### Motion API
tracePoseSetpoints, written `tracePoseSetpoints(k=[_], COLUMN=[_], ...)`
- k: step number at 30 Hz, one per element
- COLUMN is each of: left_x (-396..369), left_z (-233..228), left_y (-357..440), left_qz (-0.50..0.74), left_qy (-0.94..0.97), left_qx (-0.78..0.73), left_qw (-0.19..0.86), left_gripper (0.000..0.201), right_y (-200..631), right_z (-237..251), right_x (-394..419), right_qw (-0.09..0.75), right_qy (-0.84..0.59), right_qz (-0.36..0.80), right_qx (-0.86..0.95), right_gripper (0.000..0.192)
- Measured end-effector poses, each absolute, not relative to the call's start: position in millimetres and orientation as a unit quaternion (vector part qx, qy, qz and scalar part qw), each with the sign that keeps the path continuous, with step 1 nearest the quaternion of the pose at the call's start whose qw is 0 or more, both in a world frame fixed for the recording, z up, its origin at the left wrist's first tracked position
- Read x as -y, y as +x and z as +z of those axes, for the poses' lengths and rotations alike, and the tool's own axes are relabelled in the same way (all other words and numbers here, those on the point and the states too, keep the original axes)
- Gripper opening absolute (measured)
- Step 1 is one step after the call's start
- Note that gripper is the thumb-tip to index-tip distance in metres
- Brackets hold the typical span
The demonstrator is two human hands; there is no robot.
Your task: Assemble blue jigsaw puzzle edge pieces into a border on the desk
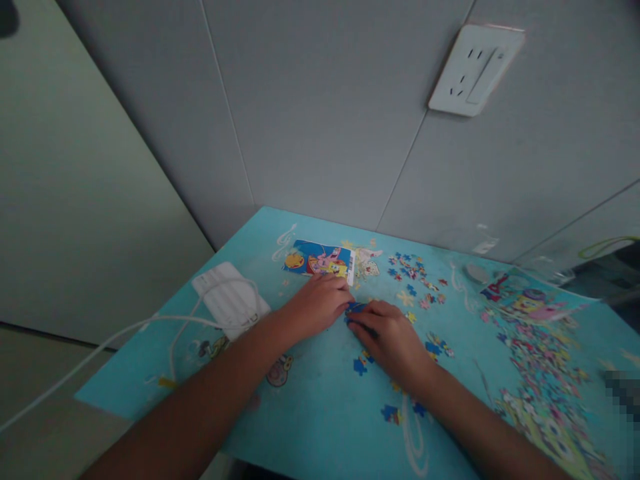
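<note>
Blue jigsaw puzzle pieces [356, 307] lie between my two hands near the middle of the table. My left hand [323, 303] has its fingers bent together at their left side. From the right, my right hand [393, 332] pinches at the same pieces with thumb and forefinger; its grip partly hides them. Just beyond my left hand is a picture card [320, 259] with yellow and pink cartoon figures on blue. Small loose blue pieces [360, 365] rest below my right hand, and another joined cluster [437, 345] sits to its right.
A white power bank [230, 297] with a white cable [125, 328] lies at the left. Scattered pieces [415, 270] are at the back, with a large heap [545, 373] on the right beside a clear picture bag [535, 303]. The wall holds a socket [475, 70].
</note>
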State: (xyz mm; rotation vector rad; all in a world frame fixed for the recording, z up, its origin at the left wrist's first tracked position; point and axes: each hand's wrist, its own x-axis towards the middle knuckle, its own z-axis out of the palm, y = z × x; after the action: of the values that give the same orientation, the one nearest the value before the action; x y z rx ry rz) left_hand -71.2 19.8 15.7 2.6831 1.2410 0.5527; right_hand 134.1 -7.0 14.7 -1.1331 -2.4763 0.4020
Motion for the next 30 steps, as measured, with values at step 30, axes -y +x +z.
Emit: tracePoseSetpoints(k=[30], left_x=[-19], left_z=[17], left_y=[-70], left_qz=[0.171], left_qy=[0.891], left_qx=[-0.415], left_qw=[0.067], left_gripper=[0.016], right_y=[148], right_z=[33], right_x=[5], right_qw=[0.137], right_qy=[-0.504], right_qz=[0.179], right_qx=[0.834], right_gripper=[0.028])
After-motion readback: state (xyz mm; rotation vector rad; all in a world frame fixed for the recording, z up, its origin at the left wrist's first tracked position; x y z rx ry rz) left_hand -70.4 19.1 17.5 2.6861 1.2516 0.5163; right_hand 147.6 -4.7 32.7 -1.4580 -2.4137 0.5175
